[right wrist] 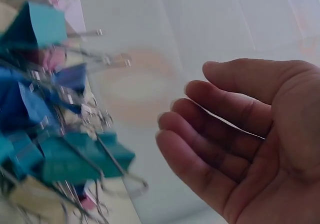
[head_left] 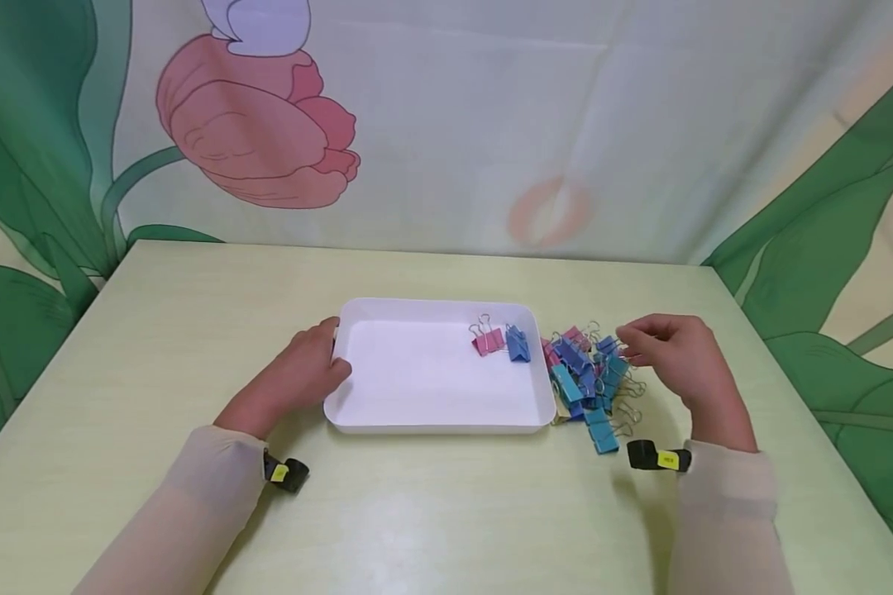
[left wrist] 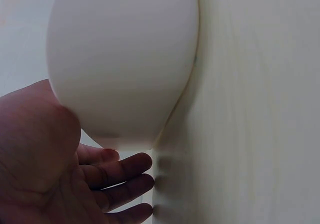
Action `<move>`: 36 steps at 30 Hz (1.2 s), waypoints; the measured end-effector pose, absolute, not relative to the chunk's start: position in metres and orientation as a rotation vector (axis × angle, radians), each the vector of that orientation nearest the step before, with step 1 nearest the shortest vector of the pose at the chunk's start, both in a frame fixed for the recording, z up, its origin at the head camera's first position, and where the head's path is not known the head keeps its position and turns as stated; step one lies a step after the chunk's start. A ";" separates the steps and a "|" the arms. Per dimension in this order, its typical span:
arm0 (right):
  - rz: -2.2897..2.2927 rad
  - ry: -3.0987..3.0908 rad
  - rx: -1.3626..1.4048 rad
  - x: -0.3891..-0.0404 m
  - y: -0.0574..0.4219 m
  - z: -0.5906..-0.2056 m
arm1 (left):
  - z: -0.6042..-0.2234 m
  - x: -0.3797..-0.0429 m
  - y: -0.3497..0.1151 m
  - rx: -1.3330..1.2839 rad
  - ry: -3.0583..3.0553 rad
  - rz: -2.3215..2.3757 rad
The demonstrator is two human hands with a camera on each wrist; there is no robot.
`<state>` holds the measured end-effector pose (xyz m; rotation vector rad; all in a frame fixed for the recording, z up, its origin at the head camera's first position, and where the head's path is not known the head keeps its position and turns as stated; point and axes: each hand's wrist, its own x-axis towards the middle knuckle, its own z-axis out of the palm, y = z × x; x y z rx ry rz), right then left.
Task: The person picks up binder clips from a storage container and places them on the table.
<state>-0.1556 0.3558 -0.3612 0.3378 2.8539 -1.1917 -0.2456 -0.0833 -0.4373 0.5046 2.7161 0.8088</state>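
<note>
A shallow white tray [head_left: 424, 388] lies on the table, with a pink binder clip [head_left: 489, 341] and a blue binder clip [head_left: 518, 344] at its right end. My left hand [head_left: 308, 368] holds the tray's left end, thumb over the rim and fingers along the outside. In the left wrist view, the tray's outer wall [left wrist: 125, 58] fills the space beside the loosely bent fingers. Right of the tray is a pile of binder clips [head_left: 584, 372] in teal, blue, pink and yellow. My right hand [right wrist: 240, 129] is beside that pile, fingers loosely curved with nothing between them.
The pale wooden table [head_left: 402, 512] extends around the tray on all sides. Behind it hangs a printed curtain [head_left: 446, 124] with a flower and green leaves. One teal clip [head_left: 602, 431] lies at the front of the pile, its wire handles pointing right.
</note>
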 end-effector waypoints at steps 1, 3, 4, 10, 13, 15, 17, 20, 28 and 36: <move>-1.197 2.862 0.329 -0.156 0.352 -0.361 | -0.437 -0.246 -0.083 0.498 2.716 0.804; -1.205 2.876 0.325 -0.158 0.345 -0.361 | -0.437 -0.246 -0.083 0.487 2.717 0.789; -1.208 2.884 0.325 -0.159 0.341 -0.360 | -0.437 -0.246 -0.082 0.481 2.716 0.782; -1.224 2.923 0.299 -0.162 0.319 -0.359 | -0.438 -0.246 -0.082 0.481 2.714 0.783; -1.235 2.955 0.232 -0.167 0.308 -0.360 | -0.438 -0.246 -0.082 0.495 2.721 0.786; -1.232 2.969 0.175 -0.172 0.300 -0.358 | -0.438 -0.246 -0.082 0.497 2.723 0.788; -1.200 2.983 0.100 -0.180 0.290 -0.356 | -0.438 -0.245 -0.083 0.491 2.726 0.789; -1.118 2.989 -0.005 -0.193 0.274 -0.350 | -0.438 -0.245 -0.083 0.490 2.730 0.783; -0.962 2.929 -0.146 -0.228 0.240 -0.344 | -0.439 -0.246 -0.083 0.498 2.740 0.789; -0.771 2.832 -0.190 -0.261 0.228 -0.356 | -0.440 -0.246 -0.086 0.514 2.747 0.807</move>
